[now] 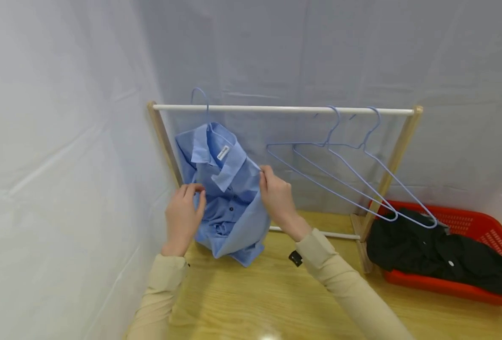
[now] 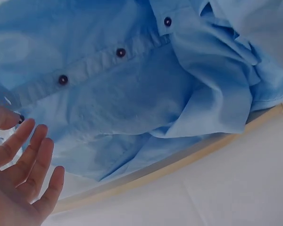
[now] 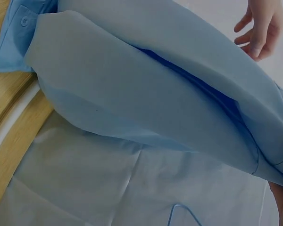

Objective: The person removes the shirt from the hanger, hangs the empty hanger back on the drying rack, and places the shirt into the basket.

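Observation:
A light blue button-up shirt (image 1: 238,208) hangs from a blue hanger (image 1: 207,101) hooked over the left part of the white rail. My right hand (image 1: 277,196) pinches the shirt at its shoulder on the right side and draws the cloth outward. In the right wrist view a sleeve (image 3: 108,84) hangs down from that hand, which shows only at the frame's edge. My left hand (image 1: 183,215) is in front of the shirt's left side, and in the left wrist view its fingers (image 2: 35,157) are spread loosely, holding nothing. The hanger's arms are hidden inside the shirt.
Two bare blue hangers (image 1: 336,127) hang towards the right end of the rail (image 1: 268,109), which wooden posts (image 1: 397,151) support. At the right, a red basket (image 1: 446,283) holds dark clothing (image 1: 438,255). The rack stands on a wooden tabletop (image 1: 251,302) beside white sheeting (image 1: 63,141).

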Demonstrator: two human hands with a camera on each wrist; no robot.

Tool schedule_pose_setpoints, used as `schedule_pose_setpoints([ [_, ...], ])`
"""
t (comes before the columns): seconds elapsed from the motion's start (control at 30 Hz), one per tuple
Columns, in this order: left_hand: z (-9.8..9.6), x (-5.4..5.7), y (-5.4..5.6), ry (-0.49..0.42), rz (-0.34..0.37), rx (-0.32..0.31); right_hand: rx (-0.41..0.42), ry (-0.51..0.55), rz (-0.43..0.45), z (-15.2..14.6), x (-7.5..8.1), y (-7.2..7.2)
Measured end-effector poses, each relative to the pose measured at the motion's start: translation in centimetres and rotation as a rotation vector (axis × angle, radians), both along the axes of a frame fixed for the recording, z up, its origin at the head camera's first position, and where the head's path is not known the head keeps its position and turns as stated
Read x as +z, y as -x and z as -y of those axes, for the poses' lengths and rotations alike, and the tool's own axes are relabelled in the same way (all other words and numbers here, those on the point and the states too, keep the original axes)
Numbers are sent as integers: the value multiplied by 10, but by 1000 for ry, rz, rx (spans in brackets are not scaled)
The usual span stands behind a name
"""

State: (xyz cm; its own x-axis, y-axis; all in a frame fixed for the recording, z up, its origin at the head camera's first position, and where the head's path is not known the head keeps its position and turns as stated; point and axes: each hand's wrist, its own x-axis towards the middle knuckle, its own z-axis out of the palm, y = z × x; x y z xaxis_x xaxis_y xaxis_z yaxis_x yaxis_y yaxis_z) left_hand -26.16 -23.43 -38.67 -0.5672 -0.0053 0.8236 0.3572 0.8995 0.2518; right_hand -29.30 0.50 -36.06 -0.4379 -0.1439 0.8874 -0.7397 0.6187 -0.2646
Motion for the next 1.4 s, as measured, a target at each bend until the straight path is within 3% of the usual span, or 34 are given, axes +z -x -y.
schedule_pose_setpoints([
  [0.17,4,17,17,-69,5,11,2,27,-55,-17,-7,-5],
  [0.37,17,36,34,-152,-61,20,34,51,-121,-38,-16,-17],
  [0.47,24,43,39,-152,-71,9,65,49,-125,-47,-21,-22],
  [0.53,29,45,40,-125,-40,-4,91,40,-119,-53,-25,-25],
  [0.7,36,42,39,-47,59,-45,130,18,-116,-66,-37,-31],
  [1.03,41,23,38,-30,13,-170,111,52,-91,-93,-48,-29],
  [1.2,35,19,29,-36,33,-205,71,93,-61,-108,-48,-30],
  [1.4,21,11,17,-35,3,-267,-2,129,-29,-137,-46,-39],
])
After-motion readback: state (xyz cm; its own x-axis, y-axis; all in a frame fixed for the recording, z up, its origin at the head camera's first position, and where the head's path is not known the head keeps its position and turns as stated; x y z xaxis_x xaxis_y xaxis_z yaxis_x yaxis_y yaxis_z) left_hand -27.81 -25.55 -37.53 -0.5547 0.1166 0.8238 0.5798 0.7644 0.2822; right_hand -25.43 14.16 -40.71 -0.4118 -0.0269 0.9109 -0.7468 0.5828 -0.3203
